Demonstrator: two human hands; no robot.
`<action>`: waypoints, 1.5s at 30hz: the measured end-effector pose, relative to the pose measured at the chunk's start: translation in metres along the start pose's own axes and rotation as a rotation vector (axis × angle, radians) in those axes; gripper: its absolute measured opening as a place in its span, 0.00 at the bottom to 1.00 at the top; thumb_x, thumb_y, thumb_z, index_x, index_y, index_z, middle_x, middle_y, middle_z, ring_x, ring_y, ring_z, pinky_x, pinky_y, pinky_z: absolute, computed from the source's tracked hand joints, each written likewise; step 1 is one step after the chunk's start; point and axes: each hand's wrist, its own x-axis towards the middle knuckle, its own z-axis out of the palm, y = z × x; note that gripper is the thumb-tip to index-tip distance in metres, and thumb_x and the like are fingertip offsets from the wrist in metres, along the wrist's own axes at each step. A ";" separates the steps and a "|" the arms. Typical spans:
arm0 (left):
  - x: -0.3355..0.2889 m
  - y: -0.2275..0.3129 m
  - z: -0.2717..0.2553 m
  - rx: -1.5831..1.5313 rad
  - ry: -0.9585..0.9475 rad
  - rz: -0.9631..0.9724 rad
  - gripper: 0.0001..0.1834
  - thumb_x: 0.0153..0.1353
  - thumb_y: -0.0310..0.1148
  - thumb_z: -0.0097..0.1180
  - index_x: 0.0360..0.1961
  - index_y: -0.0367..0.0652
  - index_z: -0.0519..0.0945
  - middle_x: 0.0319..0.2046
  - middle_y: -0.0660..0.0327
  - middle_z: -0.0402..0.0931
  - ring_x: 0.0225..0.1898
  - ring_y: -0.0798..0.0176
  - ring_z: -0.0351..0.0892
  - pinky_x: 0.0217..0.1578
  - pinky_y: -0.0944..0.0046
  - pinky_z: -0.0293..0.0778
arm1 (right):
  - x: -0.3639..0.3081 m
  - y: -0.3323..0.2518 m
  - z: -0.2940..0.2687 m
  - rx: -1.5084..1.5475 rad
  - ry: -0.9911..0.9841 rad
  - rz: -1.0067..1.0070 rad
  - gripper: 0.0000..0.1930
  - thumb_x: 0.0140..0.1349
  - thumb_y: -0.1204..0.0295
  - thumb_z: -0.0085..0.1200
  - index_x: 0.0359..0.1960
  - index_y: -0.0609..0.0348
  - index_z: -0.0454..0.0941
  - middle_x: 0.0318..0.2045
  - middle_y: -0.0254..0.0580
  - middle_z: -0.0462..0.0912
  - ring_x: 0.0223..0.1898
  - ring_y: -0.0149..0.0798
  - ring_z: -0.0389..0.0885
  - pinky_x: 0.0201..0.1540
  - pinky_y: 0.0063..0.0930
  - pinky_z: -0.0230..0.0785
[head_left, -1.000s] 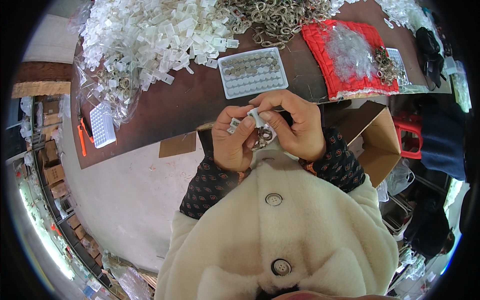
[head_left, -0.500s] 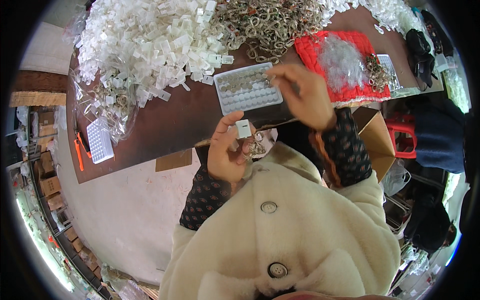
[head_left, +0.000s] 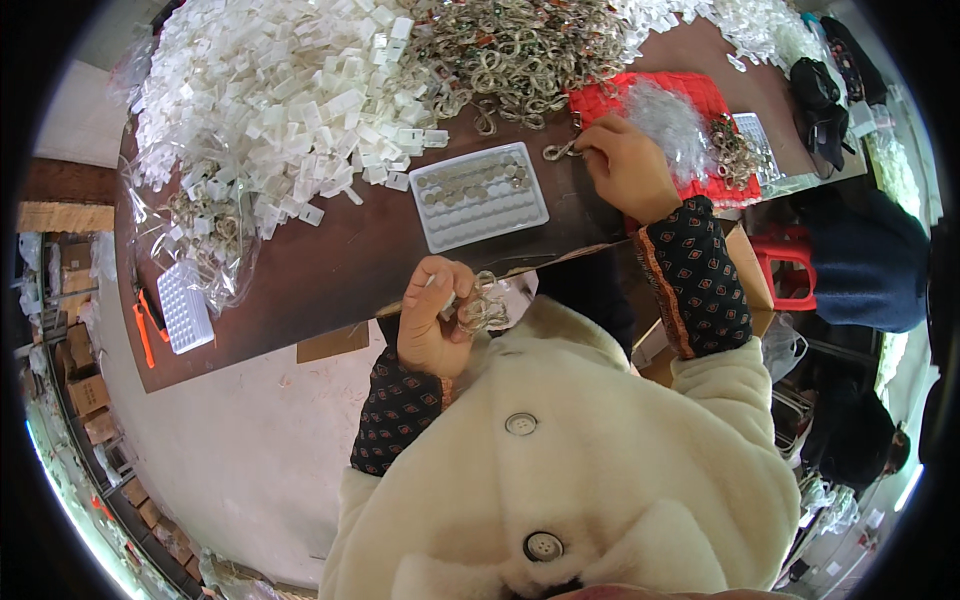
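Observation:
My left hand (head_left: pixel 432 315) is closed, held low in front of the table edge. A bunch of metal key ring clasps (head_left: pixel 486 302) sticks out of its fingers, and a small whitish piece shows partly at the fingertips. Over the table, my right hand (head_left: pixel 632 168) is closed in a pinch at one metal key ring clasp (head_left: pixel 560 151), beside the red quilted cloth (head_left: pixel 588 100). Between the hands lies a white plastic tray (head_left: pixel 490 232) with round hollows. Silvery coin-like discs (head_left: pixel 470 188) fill its far rows.
A large heap of clear white plastic cases (head_left: pixel 290 90) covers the far left, beside a pile of metal clasps (head_left: pixel 515 50). On the cloth sit clear thin plastic pieces (head_left: pixel 668 130). Orange-handled pliers (head_left: pixel 148 330) and another white tray (head_left: pixel 187 310) lie at the left edge.
My right hand has left the tray, moving right to the red cloth, and a clasp now shows at its fingertips. My left hand has turned, and its white case is mostly hidden.

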 end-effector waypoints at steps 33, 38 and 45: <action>-0.018 0.003 0.037 0.528 0.198 0.417 0.05 0.64 0.29 0.61 0.36 0.38 0.80 0.24 0.65 0.76 0.22 0.75 0.68 0.22 0.77 0.62 | -0.041 -0.144 -0.027 0.406 0.100 -0.418 0.18 0.51 0.79 0.65 0.46 0.63 0.78 0.39 0.43 0.83 0.39 0.48 0.81 0.46 0.37 0.75; -0.017 0.004 0.041 0.511 0.255 0.394 0.07 0.65 0.30 0.62 0.37 0.36 0.82 0.22 0.70 0.75 0.22 0.79 0.67 0.23 0.78 0.62 | -0.048 -0.153 -0.010 0.465 0.223 -0.386 0.13 0.49 0.86 0.62 0.39 0.65 0.82 0.36 0.48 0.82 0.34 0.48 0.82 0.37 0.34 0.76; -0.020 0.094 0.037 0.874 0.280 0.836 0.06 0.60 0.21 0.61 0.39 0.38 0.81 0.31 0.64 0.80 0.28 0.78 0.74 0.29 0.76 0.71 | -0.050 -0.154 -0.015 0.626 0.167 -0.101 0.10 0.58 0.84 0.60 0.42 0.62 0.82 0.36 0.46 0.83 0.35 0.41 0.84 0.38 0.27 0.76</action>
